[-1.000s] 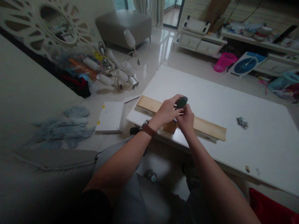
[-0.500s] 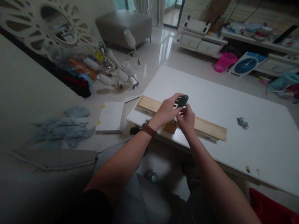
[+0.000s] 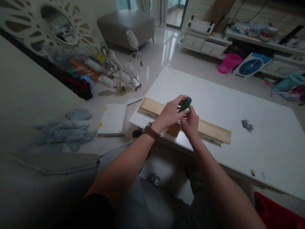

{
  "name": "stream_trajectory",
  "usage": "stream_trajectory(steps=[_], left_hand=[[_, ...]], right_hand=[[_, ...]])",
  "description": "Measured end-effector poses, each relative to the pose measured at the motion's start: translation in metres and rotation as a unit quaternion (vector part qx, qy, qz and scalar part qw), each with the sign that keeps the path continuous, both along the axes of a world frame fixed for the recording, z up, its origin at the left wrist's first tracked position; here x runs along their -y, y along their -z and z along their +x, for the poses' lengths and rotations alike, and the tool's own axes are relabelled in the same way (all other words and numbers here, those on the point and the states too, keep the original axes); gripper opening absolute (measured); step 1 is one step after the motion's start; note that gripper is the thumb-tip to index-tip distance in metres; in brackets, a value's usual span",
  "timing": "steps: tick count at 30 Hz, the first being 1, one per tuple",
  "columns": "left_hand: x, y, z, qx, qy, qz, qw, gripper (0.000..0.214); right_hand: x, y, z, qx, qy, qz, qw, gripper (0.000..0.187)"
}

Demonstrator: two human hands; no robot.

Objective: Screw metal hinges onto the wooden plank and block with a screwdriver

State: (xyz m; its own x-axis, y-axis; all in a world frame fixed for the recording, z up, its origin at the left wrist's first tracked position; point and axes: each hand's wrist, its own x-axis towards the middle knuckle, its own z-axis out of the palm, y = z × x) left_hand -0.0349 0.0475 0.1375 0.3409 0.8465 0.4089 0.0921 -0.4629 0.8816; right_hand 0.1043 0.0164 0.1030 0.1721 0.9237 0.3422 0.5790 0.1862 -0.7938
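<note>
My left hand (image 3: 170, 111), a watch on its wrist, is closed around the dark green handle of what looks like a screwdriver (image 3: 186, 104). The handle leans up and to the right; its lower end is hidden by my fingers. Close beside it, my right hand (image 3: 190, 122) is pinched low, against something I cannot make out. Below both hands a brown wooden block (image 3: 173, 130) stands at the front of a long light wooden board (image 3: 214, 131). A bit of shiny metal shows between the block and my fingers. The board lies on a white panel (image 3: 262, 105).
Several small metal parts (image 3: 247, 125) lie in a heap on the panel's right side. A white box-like piece (image 3: 113, 119) is on the floor at left, near a crumpled grey-blue cloth (image 3: 78, 127). Lamp parts (image 3: 124, 76) stand beyond. Something red (image 3: 276, 210) is at lower right.
The green handle has tipped slightly to the left and shows more of its length. Both hands stay in nearly the same place.
</note>
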Motion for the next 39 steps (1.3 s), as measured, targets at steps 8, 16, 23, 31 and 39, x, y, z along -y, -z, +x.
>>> stream_trajectory(steps=[8, 16, 23, 31, 39], left_hand=[[-0.0019, 0.0018, 0.0008, -0.001, -0.005, 0.001, 1.000, 0.044], [0.0004, -0.0007, -0.0004, -0.002, -0.009, -0.003, 1.000, 0.049], [-0.0022, 0.0028, 0.0004, 0.002, -0.005, -0.007, 1.000, 0.049], [-0.0012, 0.0011, 0.0002, 0.002, 0.000, -0.008, 1.000, 0.048], [0.0001, -0.0014, 0.0006, 0.000, -0.007, -0.013, 1.000, 0.044]], right_hand=[[-0.0028, 0.0030, 0.0010, -0.007, 0.000, -0.018, 1.000, 0.032], [-0.0011, 0.0028, 0.0003, -0.005, -0.013, -0.007, 1.000, 0.040], [-0.0027, 0.0044, 0.0003, -0.013, 0.005, -0.013, 1.000, 0.035], [0.0006, -0.0013, 0.0001, 0.005, 0.015, -0.022, 1.000, 0.036], [-0.0010, 0.0012, 0.0004, 0.000, 0.009, -0.026, 1.000, 0.028]])
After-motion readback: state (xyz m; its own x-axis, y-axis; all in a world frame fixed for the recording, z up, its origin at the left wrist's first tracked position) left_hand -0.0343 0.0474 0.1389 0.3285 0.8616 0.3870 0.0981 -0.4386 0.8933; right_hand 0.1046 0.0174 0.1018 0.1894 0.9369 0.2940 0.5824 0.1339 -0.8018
